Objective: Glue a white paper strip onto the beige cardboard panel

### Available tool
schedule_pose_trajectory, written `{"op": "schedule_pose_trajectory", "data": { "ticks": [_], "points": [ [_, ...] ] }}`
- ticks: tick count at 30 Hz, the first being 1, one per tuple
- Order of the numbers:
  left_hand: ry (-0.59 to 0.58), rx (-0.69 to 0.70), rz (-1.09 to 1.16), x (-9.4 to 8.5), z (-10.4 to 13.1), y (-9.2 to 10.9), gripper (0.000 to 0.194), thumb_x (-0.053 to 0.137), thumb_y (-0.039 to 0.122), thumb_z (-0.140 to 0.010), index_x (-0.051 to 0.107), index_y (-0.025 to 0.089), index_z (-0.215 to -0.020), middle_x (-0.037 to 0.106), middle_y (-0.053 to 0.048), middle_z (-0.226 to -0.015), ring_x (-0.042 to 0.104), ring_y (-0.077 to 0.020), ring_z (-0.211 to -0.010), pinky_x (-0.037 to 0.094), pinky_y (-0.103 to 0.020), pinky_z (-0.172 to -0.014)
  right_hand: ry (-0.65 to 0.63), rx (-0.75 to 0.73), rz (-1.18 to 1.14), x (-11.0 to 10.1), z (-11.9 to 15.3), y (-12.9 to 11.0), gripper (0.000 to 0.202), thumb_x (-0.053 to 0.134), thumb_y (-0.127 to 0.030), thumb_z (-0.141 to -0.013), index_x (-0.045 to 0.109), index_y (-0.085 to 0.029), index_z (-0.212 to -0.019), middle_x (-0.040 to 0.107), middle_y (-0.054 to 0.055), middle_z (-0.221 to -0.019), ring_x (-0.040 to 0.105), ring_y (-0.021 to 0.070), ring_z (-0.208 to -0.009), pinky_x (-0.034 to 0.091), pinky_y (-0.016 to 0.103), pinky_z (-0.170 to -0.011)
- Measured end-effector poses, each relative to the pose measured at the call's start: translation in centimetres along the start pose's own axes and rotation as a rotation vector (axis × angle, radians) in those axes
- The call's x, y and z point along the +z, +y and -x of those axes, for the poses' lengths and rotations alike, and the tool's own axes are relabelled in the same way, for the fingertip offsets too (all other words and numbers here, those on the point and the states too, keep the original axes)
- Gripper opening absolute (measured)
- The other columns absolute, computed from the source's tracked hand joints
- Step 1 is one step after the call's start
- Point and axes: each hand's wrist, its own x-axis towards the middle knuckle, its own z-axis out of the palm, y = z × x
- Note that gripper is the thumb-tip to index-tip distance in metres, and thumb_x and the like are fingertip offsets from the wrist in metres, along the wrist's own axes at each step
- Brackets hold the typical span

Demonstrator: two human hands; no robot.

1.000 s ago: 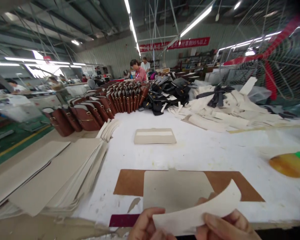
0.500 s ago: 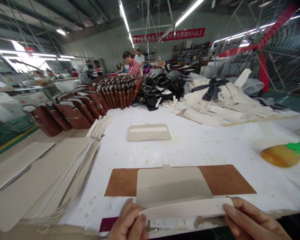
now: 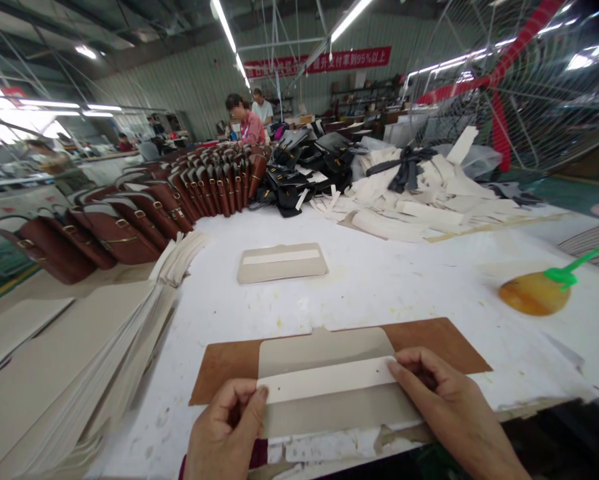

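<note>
Strip: white strip [image 3: 326,380] lies across grey panel [image 3: 329,383], near bench [image 3: 379,287] edge.
Hands: left hand [image 3: 229,427] & right hand [image 3: 449,407] pinch strip ends.
Tip: keep it level w/ panel edges, press flat.

Brown board [image 3: 444,343] mostly hidden under grey panel [image 3: 324,350]; fan [image 3: 509,87] perhaps blurred.

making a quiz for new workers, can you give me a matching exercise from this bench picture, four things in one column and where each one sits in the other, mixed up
Things:
1. white strip
2. brown bags
3. grey panel with a white band
4. green-handled brush

Places:
A. alone in the middle of the white table
B. far right, on an amber patch
C. standing in a curved row on the left
D. under both hands, left hand and right hand, across the near grey panel

Pairs: 1-D, 2-C, 3-A, 4-B
</note>
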Motion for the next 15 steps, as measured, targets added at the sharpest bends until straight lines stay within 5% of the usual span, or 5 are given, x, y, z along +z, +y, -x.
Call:
{"op": "schedule_pose_trajectory", "data": {
  "ticks": [15],
  "points": [
    [0.033,0.060,-0.138,0.5,-0.5,-0.4,0.044,0.066,0.068,-0.085,0.075,0.026,-0.085,0.073,0.004,-0.070,0.067,-0.0209,-0.070,0.052,-0.027,-0.069,0.108,-0.034,0.116,0.8,0.3,-1.4,0.030,0.054,-0.058,-0.094,0.061,-0.029,-0.092,0.061,-0.004,-0.069,0.061,0.0226,-0.063,0.044,0.037,-0.064]
  ]
}}
